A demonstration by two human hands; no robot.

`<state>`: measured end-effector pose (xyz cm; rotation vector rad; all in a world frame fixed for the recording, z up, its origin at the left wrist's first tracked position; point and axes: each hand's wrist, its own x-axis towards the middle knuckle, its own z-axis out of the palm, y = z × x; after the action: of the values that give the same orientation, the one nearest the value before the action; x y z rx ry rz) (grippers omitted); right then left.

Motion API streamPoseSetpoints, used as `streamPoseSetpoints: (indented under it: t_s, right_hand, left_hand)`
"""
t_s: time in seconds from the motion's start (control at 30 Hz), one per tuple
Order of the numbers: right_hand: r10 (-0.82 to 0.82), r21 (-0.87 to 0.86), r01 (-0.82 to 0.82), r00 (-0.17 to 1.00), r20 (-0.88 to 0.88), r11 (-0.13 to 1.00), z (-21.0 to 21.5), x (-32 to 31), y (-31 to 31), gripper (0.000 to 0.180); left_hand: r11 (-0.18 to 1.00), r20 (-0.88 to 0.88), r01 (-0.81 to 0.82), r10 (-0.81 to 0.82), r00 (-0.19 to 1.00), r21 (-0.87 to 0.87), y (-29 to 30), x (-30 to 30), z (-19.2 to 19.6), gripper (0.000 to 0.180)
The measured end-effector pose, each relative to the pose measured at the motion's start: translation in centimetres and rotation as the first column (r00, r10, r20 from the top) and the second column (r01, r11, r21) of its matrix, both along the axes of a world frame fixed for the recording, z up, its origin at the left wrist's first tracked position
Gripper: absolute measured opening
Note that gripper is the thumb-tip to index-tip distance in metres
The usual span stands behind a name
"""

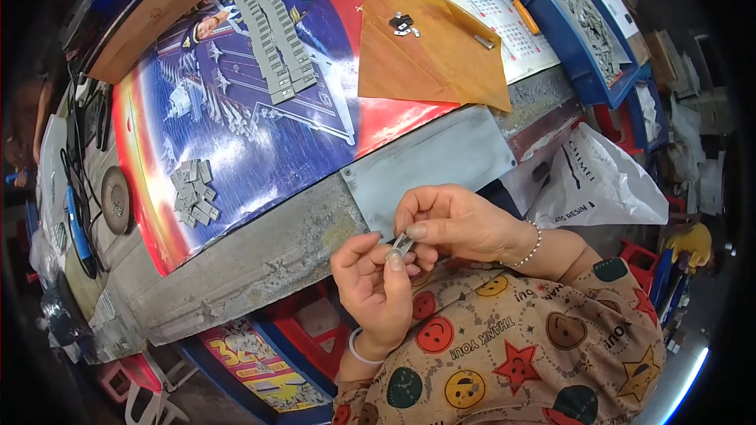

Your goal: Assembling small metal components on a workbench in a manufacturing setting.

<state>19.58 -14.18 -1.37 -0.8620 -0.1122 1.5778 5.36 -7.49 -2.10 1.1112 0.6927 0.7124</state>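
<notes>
Pinching a small grey metal piece between them, both hands meet just in front of the workbench edge, above the person's lap. The left hand comes up from below with its thumb and forefinger closed on the lower end of the piece; a pale bangle circles that wrist. The right hand reaches in from the right, fingers curled, thumb and fingertips gripping the upper end; a beaded bracelet sits on its wrist. The sleeves are beige with coloured smiley faces and stars.

Just beyond the hands a flat grey metal sheet lies on the worn bench edge. To its right a white plastic bag hangs off the bench. Farther on, a large glossy blue and red poster covers the bench top. On its left part rests a loose heap of small grey metal pieces; higher up, long rows of similar pieces lie lined up. An orange-brown paper sheet holds a few small metal parts. At the far right stands a blue tray filled with grey parts.
</notes>
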Motion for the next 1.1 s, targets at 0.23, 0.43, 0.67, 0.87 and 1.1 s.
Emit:
streamPoseSetpoints:
  t_s: [0.23,0.43,0.67,0.87,1.1]
  right_hand:
    - [0.008,-0.032,0.002,0.955,0.296,0.999,0.9,-0.1,0.2,0.014]
    - [0.021,-0.055,-0.002,0.939,0.342,0.998,0.7,-0.2,0.0,0.014]
    - [0.049,-0.074,-0.036,0.982,0.180,0.997,0.8,0.3,-0.6,0.015]
    - [0.054,-0.045,-0.043,0.959,0.279,0.998,0.7,0.3,-0.9,0.017]
    - [0.064,-0.063,-0.048,0.955,0.291,0.997,1.0,0.4,-1.0,0.015]
  left_hand:
    - [0.998,-0.005,0.057,-0.057,0.998,0.018,-0.2,-0.3,-0.2,0.032]
    - [0.986,-0.055,0.113,-0.107,0.993,0.125,-0.3,-0.5,-0.7,0.033]
    - [0.993,0.011,0.106,-0.106,0.994,-0.059,0.2,-0.5,-0.2,0.032]
    - [0.991,-0.028,0.127,-0.126,0.992,0.051,-0.1,-0.5,-0.7,0.032]
    - [0.992,-0.027,0.110,-0.109,0.994,0.054,-0.3,-0.4,-0.6,0.033]
